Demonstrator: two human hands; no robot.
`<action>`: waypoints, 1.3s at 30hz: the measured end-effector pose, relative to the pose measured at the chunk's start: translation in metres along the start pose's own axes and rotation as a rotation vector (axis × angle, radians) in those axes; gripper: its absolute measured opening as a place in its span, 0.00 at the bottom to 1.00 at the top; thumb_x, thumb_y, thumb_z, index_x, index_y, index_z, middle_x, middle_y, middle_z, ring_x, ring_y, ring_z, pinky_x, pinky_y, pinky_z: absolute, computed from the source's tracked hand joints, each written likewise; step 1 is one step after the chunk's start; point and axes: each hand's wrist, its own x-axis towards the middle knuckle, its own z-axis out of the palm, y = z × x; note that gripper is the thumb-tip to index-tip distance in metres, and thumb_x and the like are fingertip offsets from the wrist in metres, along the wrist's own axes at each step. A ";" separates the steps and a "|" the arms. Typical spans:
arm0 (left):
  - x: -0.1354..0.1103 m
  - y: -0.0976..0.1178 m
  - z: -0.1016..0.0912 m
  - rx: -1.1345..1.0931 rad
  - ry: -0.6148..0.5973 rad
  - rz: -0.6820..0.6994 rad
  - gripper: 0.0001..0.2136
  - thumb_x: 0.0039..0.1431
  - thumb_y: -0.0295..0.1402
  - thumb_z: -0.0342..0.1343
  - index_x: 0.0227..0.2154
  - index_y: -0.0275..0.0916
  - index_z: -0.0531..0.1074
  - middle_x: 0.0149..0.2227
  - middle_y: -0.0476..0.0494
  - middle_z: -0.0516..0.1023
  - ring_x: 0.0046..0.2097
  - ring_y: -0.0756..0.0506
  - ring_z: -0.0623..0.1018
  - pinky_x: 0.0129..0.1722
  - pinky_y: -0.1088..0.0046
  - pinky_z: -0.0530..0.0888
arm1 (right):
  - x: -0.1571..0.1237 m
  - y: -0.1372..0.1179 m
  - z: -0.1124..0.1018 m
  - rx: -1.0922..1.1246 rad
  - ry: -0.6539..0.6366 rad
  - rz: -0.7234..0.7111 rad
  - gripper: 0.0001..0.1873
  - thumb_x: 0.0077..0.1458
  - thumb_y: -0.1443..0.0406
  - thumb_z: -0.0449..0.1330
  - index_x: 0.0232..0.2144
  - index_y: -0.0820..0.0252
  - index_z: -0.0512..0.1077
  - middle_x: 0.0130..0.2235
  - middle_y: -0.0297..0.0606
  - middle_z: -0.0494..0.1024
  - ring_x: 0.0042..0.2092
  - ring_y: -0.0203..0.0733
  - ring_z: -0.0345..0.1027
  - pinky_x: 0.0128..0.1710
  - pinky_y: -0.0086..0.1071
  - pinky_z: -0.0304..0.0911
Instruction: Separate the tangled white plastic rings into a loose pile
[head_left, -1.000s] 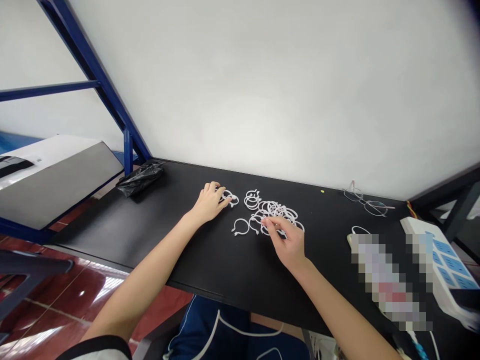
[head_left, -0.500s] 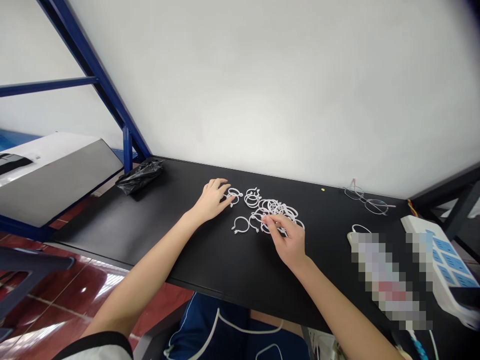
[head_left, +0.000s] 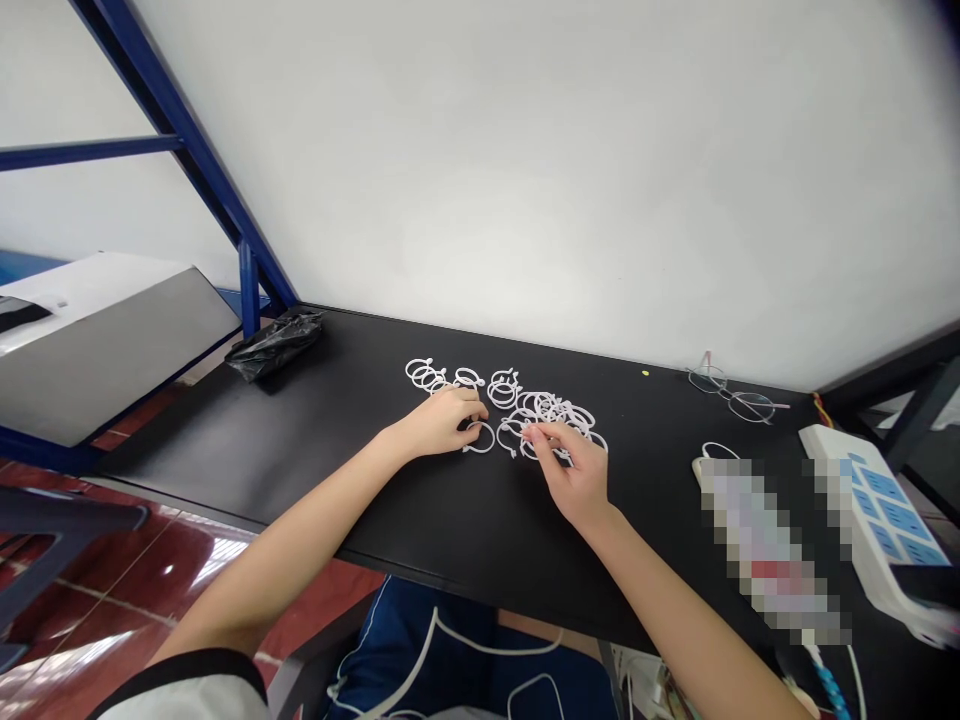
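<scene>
A pile of several white plastic rings (head_left: pixel 544 410) lies on the black table (head_left: pixel 360 470). A few rings (head_left: pixel 426 375) sit apart in a short row at the pile's left. My left hand (head_left: pixel 442 420) rests on the table with fingers curled onto a single ring (head_left: pixel 481 437) lying in front of the pile. My right hand (head_left: pixel 570 470) pinches a ring at the near edge of the pile between thumb and forefinger.
A crumpled black plastic bag (head_left: pixel 274 343) lies at the table's left end. Eyeglasses (head_left: pixel 731 395) rest near the wall at the right. A white power strip (head_left: pixel 870 510) sits at the far right. A blue metal frame (head_left: pixel 195 160) rises on the left.
My left hand left the row of rings at the left and moved right and nearer, onto the single ring in front of the pile. My right hand stayed at the pile.
</scene>
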 end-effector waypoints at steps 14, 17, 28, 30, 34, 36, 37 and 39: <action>-0.001 -0.002 -0.001 0.010 -0.036 -0.021 0.10 0.49 0.21 0.50 0.30 0.37 0.74 0.32 0.44 0.73 0.34 0.47 0.72 0.38 0.70 0.68 | 0.000 -0.001 0.001 -0.026 -0.004 0.019 0.08 0.62 0.65 0.55 0.34 0.57 0.74 0.31 0.37 0.81 0.32 0.40 0.77 0.32 0.32 0.74; -0.002 -0.001 -0.002 -0.007 -0.032 -0.043 0.09 0.48 0.21 0.49 0.27 0.37 0.73 0.31 0.45 0.69 0.33 0.47 0.70 0.35 0.71 0.67 | 0.000 0.000 0.001 -0.022 -0.001 0.005 0.07 0.62 0.67 0.56 0.34 0.57 0.74 0.31 0.37 0.81 0.31 0.39 0.77 0.31 0.32 0.74; 0.002 0.008 -0.015 -0.784 0.043 -0.173 0.02 0.50 0.26 0.52 0.25 0.37 0.64 0.28 0.51 0.65 0.28 0.53 0.65 0.30 0.75 0.64 | -0.002 0.002 0.001 -0.009 -0.009 0.019 0.06 0.61 0.67 0.56 0.35 0.57 0.74 0.32 0.37 0.81 0.32 0.40 0.77 0.32 0.32 0.74; 0.002 0.007 -0.017 -0.950 0.063 -0.212 0.06 0.49 0.27 0.54 0.24 0.37 0.61 0.27 0.53 0.63 0.28 0.53 0.65 0.30 0.75 0.64 | -0.002 0.001 0.001 -0.010 -0.004 0.015 0.06 0.61 0.67 0.56 0.34 0.57 0.74 0.31 0.37 0.81 0.32 0.40 0.77 0.32 0.32 0.74; 0.001 0.006 -0.019 -1.094 0.048 -0.249 0.12 0.48 0.29 0.58 0.20 0.37 0.58 0.26 0.52 0.63 0.30 0.53 0.67 0.31 0.75 0.65 | -0.001 0.000 0.001 0.001 0.004 0.007 0.06 0.61 0.67 0.56 0.34 0.57 0.74 0.31 0.37 0.81 0.31 0.40 0.77 0.32 0.32 0.74; 0.001 0.006 -0.019 -1.141 0.016 -0.268 0.15 0.49 0.30 0.59 0.19 0.37 0.56 0.25 0.52 0.64 0.30 0.52 0.68 0.32 0.75 0.66 | -0.001 0.000 0.001 -0.002 -0.002 0.014 0.07 0.61 0.67 0.56 0.34 0.57 0.74 0.31 0.37 0.81 0.31 0.40 0.77 0.31 0.32 0.74; 0.001 0.006 -0.018 -1.161 0.004 -0.277 0.16 0.50 0.31 0.59 0.18 0.37 0.57 0.24 0.52 0.65 0.30 0.52 0.69 0.33 0.75 0.67 | -0.001 0.000 0.001 -0.005 -0.006 0.015 0.07 0.61 0.67 0.56 0.34 0.57 0.74 0.31 0.37 0.81 0.31 0.40 0.77 0.31 0.32 0.74; 0.002 0.008 -0.014 -1.179 -0.005 -0.288 0.16 0.54 0.34 0.59 0.17 0.36 0.61 0.24 0.50 0.68 0.31 0.51 0.72 0.35 0.73 0.69 | -0.001 0.000 0.001 -0.006 -0.017 0.011 0.07 0.61 0.67 0.56 0.34 0.57 0.74 0.30 0.36 0.81 0.30 0.39 0.76 0.31 0.32 0.74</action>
